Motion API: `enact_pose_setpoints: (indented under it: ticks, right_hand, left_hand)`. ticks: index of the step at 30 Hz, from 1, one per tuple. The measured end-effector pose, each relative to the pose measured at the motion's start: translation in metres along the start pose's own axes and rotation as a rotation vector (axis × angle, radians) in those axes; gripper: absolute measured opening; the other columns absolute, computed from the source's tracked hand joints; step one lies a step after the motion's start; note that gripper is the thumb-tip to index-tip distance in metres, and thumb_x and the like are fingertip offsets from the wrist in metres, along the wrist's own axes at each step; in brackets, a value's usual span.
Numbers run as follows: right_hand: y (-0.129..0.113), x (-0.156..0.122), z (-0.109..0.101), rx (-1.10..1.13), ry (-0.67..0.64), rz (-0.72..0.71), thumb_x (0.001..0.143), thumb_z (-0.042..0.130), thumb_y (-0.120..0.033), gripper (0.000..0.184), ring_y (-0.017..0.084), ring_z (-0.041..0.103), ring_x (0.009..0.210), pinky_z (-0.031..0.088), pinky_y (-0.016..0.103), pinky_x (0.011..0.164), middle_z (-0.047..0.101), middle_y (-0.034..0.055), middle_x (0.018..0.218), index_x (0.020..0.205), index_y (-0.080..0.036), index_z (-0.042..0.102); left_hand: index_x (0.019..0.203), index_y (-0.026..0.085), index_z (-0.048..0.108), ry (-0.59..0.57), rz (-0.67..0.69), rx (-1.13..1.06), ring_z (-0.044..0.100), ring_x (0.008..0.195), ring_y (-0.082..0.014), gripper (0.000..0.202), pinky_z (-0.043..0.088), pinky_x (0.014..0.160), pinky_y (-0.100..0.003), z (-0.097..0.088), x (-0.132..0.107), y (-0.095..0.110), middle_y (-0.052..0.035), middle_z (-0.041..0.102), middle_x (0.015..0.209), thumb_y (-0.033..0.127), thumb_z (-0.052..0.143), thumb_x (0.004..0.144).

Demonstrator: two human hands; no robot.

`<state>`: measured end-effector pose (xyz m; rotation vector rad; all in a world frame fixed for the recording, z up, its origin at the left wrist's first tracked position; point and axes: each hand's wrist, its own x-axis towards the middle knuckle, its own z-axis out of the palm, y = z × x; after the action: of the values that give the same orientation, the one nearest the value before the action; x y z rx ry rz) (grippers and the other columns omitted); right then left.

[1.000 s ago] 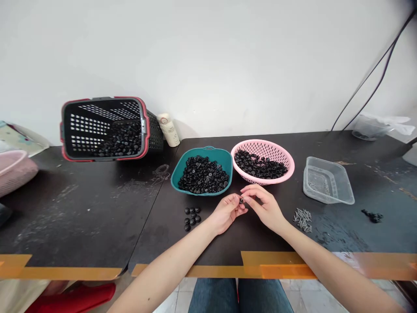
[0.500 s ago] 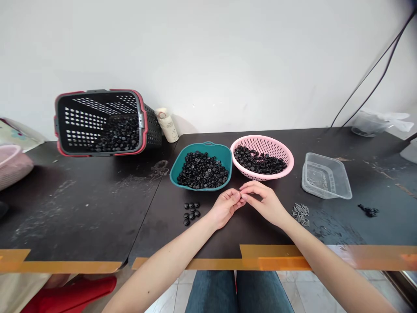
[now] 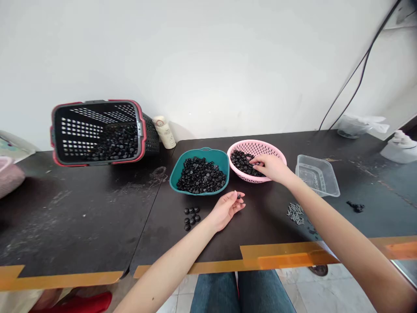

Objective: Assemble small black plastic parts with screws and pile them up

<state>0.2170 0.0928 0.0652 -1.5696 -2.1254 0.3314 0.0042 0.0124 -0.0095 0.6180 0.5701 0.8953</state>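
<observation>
Between the thumb and fingers of my left hand (image 3: 224, 210) is a small round black piece (image 3: 239, 196), held just above the table in front of the green basin. My right hand (image 3: 270, 167) reaches into the pink colander (image 3: 275, 151), thumb and fingers parted over its small black round parts (image 3: 241, 161); nothing shows in its grasp. The green basin (image 3: 174, 174) beside it holds a heap of black discs (image 3: 202, 176). Several black round caps (image 3: 192, 220) lie grouped left of my left hand.
Metal screws (image 3: 296, 213) lie in a pile near my right forearm, by a clear plastic tub (image 3: 329, 178). Further right are small black bits (image 3: 355, 207). A tipped black basket (image 3: 143, 134) of black parts and a white bottle (image 3: 164, 132) stand back left. Tape (image 3: 228, 266) lines the front edge.
My hands were together at the front of the table. My right hand has moved away and up into the pink colander, while my left stays low with the black piece.
</observation>
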Motion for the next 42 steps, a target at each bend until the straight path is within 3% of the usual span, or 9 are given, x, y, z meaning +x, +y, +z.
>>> enact_pose_setpoints:
  ticks: [4, 9, 14, 17, 27, 30, 34, 40, 42]
  right_hand:
    - [0.0, 0.028, 0.015, -0.234, -0.183, -0.085, 0.076, 0.063, -0.02, 0.022, 0.025, 0.064, 0.091, 0.048, 0.034, 0.082, 0.07, 0.0058, 0.1, 0.096, -0.019, 0.071]
    - [-0.005, 0.026, 0.024, -0.208, -0.102, -0.033, 0.075, 0.064, -0.019, 0.013, 0.024, 0.065, 0.084, 0.049, 0.033, 0.078, 0.072, 0.0056, 0.088, 0.086, -0.018, 0.071]
    - [-0.014, -0.009, 0.009, 0.35, 0.044, 0.089, 0.078, 0.065, -0.025, 0.021, 0.021, 0.065, 0.081, 0.052, 0.035, 0.077, 0.07, 0.0067, 0.087, 0.097, -0.017, 0.066]
    - [-0.028, -0.041, 0.007, 0.773, -0.067, 0.088, 0.078, 0.065, -0.039, 0.036, 0.02, 0.065, 0.082, 0.053, 0.035, 0.074, 0.069, 0.0066, 0.089, 0.108, -0.019, 0.063]
    - [-0.036, -0.077, 0.06, 1.02, -0.242, 0.177, 0.073, 0.07, -0.044, 0.033, 0.018, 0.064, 0.077, 0.051, 0.033, 0.072, 0.071, 0.0061, 0.087, 0.094, -0.018, 0.071]
    - [-0.03, -0.079, 0.066, 0.976, -0.231, 0.213, 0.076, 0.066, -0.044, 0.037, 0.019, 0.063, 0.081, 0.051, 0.035, 0.077, 0.071, 0.0068, 0.091, 0.101, -0.017, 0.068]
    - [-0.024, -0.081, 0.061, 0.627, -0.176, 0.15, 0.08, 0.06, -0.043, 0.032, 0.018, 0.059, 0.076, 0.049, 0.033, 0.073, 0.066, 0.0055, 0.089, 0.101, -0.02, 0.066]
    - [-0.014, -0.089, 0.013, 0.278, -0.526, -0.019, 0.068, 0.072, -0.043, 0.038, 0.017, 0.054, 0.076, 0.046, 0.029, 0.07, 0.058, 0.003, 0.09, 0.1, -0.023, 0.065]
    - [-0.005, -0.098, -0.002, 0.198, -0.522, 0.023, 0.068, 0.071, -0.038, 0.037, 0.018, 0.054, 0.076, 0.045, 0.029, 0.07, 0.057, 0.0031, 0.093, 0.101, -0.025, 0.064]
  left_hand:
    - [0.073, 0.011, 0.062, 0.031, 0.003, -0.001, 0.045, 0.048, -0.0037, 0.042, 0.05, 0.079, -0.029, 0.002, 0.001, -0.002, 0.0043, 0.051, 0.054, 0.053, 0.062, 0.078]
    - [0.082, 0.011, 0.063, 0.002, 0.059, 0.053, 0.048, 0.053, -0.0031, 0.034, 0.05, 0.082, -0.029, 0.001, -0.002, -0.004, 0.0022, 0.058, 0.066, 0.044, 0.067, 0.077]
    - [0.091, 0.013, 0.063, -0.028, 0.041, 0.019, 0.055, 0.06, -0.003, 0.03, 0.048, 0.088, -0.031, 0.0, -0.004, -0.002, -0.0021, 0.065, 0.088, 0.031, 0.076, 0.071]
    - [0.091, 0.014, 0.064, -0.042, 0.039, 0.008, 0.057, 0.062, -0.0039, 0.03, 0.047, 0.089, -0.031, 0.0, -0.005, -0.002, -0.0021, 0.067, 0.088, 0.027, 0.079, 0.068]
    - [0.086, 0.012, 0.065, -0.05, 0.041, 0.002, 0.058, 0.065, -0.0043, 0.028, 0.049, 0.077, -0.023, -0.001, -0.005, -0.002, -0.0025, 0.066, 0.087, 0.032, 0.076, 0.07]
    - [0.087, 0.013, 0.065, -0.024, 0.039, -0.004, 0.058, 0.068, -0.0051, 0.029, 0.049, 0.079, -0.023, 0.001, -0.004, -0.001, -0.0012, 0.065, 0.084, 0.033, 0.077, 0.07]
    - [0.082, 0.013, 0.063, 0.006, 0.051, -0.017, 0.053, 0.063, -0.0037, 0.028, 0.05, 0.076, -0.022, 0.003, -0.003, 0.0, 0.0011, 0.06, 0.077, 0.038, 0.072, 0.074]
    - [0.079, 0.012, 0.061, 0.032, 0.028, 0.04, 0.047, 0.055, -0.0034, 0.036, 0.049, 0.073, -0.023, 0.005, -0.001, -0.002, 0.0017, 0.056, 0.07, 0.048, 0.066, 0.076]
    - [0.08, 0.012, 0.061, 0.014, 0.028, 0.09, 0.047, 0.055, -0.0034, 0.036, 0.048, 0.071, -0.022, 0.005, -0.002, -0.002, 0.002, 0.055, 0.069, 0.047, 0.067, 0.076]
